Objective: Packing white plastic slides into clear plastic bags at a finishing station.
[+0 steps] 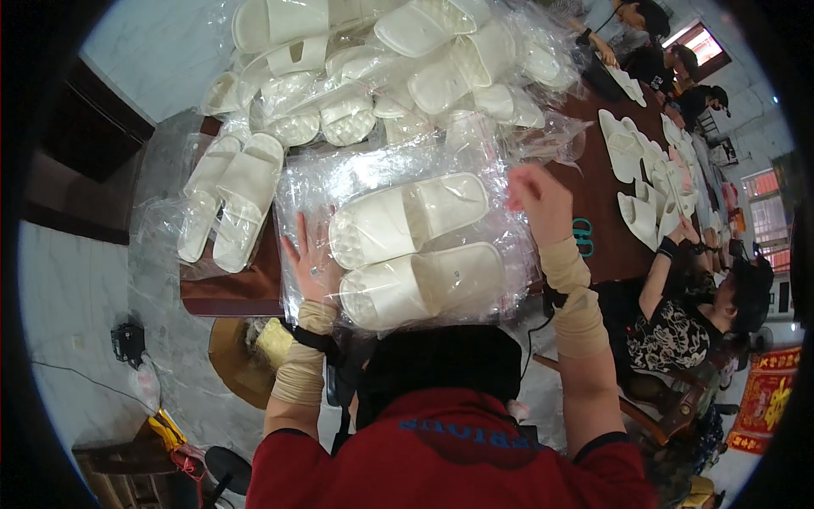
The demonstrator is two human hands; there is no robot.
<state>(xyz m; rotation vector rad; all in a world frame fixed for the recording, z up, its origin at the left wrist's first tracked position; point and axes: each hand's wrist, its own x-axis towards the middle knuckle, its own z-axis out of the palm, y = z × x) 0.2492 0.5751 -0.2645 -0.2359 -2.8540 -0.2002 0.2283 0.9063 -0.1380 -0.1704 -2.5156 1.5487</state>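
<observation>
A pair of white slippers (462, 276) lies side by side inside a clear plastic bag (519, 254) on the table in front of me. My left hand (312, 261) rests flat at the bag's left side, fingers spread, next to the slippers' toe ends. At the upper right edge of the bag, my right hand (541, 202) has its fingers pinched together on the plastic. Something pinkish shows at those fingertips, too blurred to name.
Bagged white slippers (348, 119) are heaped at the table's far side, with another bagged pair (233, 199) at left. Teal-handled scissors (582, 237) lie on the brown tabletop (606, 259). Unbagged slippers (623, 148) and several co-workers (678, 339) are along the right. A cardboard box (233, 360) stands below.
</observation>
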